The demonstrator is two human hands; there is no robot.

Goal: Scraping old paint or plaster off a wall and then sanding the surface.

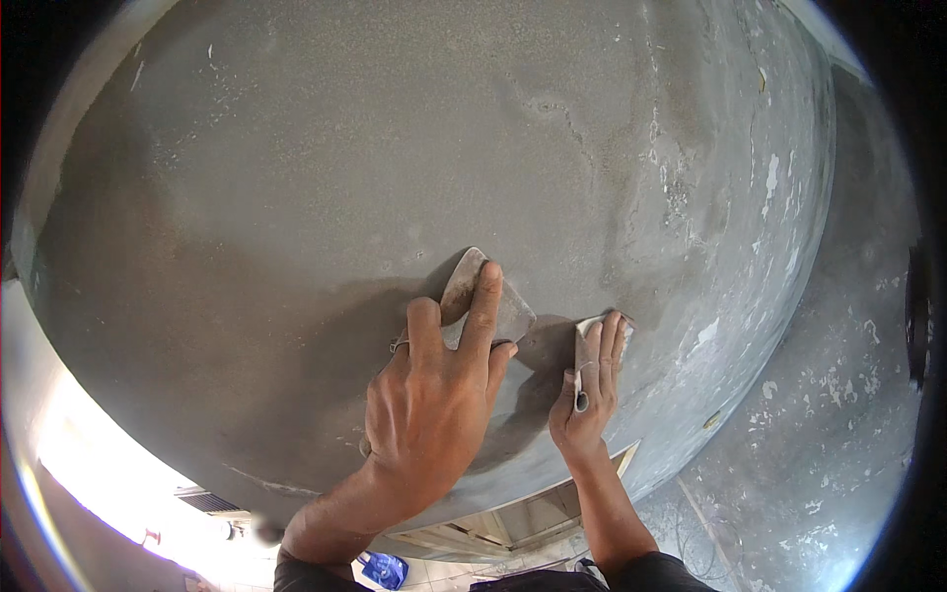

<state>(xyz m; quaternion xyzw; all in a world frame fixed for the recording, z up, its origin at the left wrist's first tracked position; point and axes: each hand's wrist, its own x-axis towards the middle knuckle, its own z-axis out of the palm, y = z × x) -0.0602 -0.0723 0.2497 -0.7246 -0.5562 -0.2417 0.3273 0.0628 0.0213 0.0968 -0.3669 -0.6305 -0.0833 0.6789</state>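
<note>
A grey plastered wall (pixel 355 185) fills most of the view, with darker damp-looking areas and white flecks. Near the middle, my left hand (pixel 436 399) grips a flat scraper blade (pixel 510 311), its index finger extended along the blade, which lies against the wall. To the right, my right hand (pixel 595 377) has its fingers laid flat over a folded piece of sheet material (pixel 583 355), possibly sandpaper, pressed against the wall. The scraper's handle is mostly hidden under my left hand. A ring shows on a finger of that hand.
Another wall with white patches (pixel 821 414) stands at the right. Below are a light-framed opening (pixel 481 533), a blue bag (pixel 385 570) on a tiled floor and a bright opening at the lower left. A cable lies at lower right.
</note>
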